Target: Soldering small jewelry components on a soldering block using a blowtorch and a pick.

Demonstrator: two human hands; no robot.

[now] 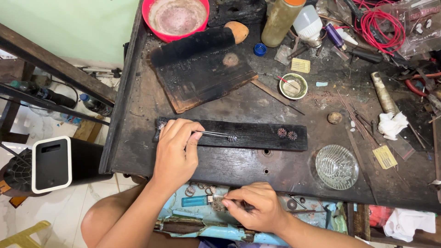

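Two hands, tweezers and tiny round filigree bits on a scorched bench

Both hands are busy and well apart; the left hand (177,149) sits on the near end of a long charred wooden strip (257,136), fingers pinched shut on a pair of thin metal tweezers (216,134) whose tips reach a small silvery piece (232,138) lying on the strip; two little round ornaments (287,134) sit side by side further right on the same strip. The right hand (255,207) is lower down, below the bench edge, over a light blue tray (193,216) cluttered with small metal bits; its fingertips are closed on something tiny, too small to make out; a blue lighter (196,200) lies just beside them. Off to the right on the dark workbench (138,138) there's a clear patterned glass dish (336,166); further back, a burnt board (202,76), a small green bowl (293,86) and a red bowl (175,17).
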